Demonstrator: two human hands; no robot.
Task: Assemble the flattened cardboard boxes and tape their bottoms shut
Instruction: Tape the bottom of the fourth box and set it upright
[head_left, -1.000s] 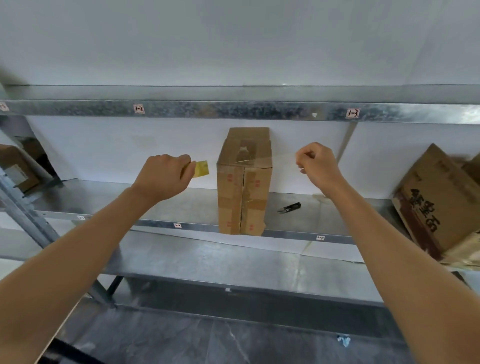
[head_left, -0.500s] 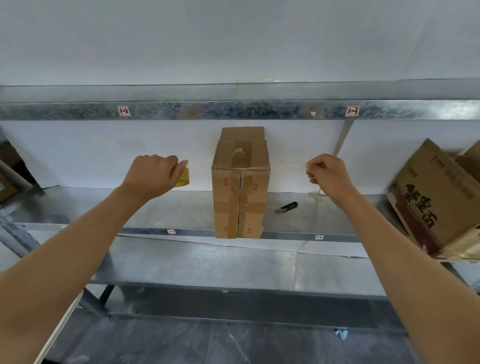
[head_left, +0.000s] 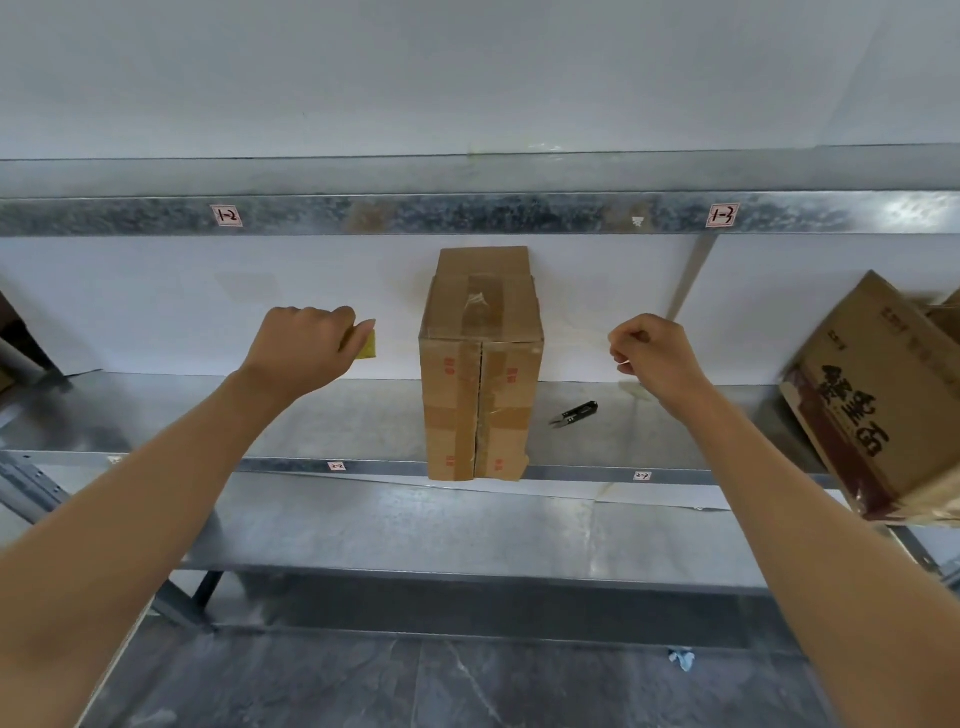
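A cardboard box (head_left: 480, 395) stands upright on the middle metal shelf (head_left: 337, 415), its front edge overhanging the shelf lip; its centre seam faces the camera, and brown tape patches cross the front and top.

The person's left hand (head_left: 301, 348) is raised to the left of the box, apart from it; its fingers are curled round a yellow tape roll (head_left: 368, 345), of which only one edge shows past the thumb.

The right hand (head_left: 652, 353) is level with it on the other side of the box; its fingers are curled tight, and thumb and forefinger pinch a pale sliver (head_left: 623, 364) - too thin to identify.

Small black snips (head_left: 575, 414) lie on the shelf just right of the box; a printed carton (head_left: 872, 405) leans at the far right.

The beam above carries two labels - 1-2 (head_left: 226, 215) and 1-3 (head_left: 722, 215).
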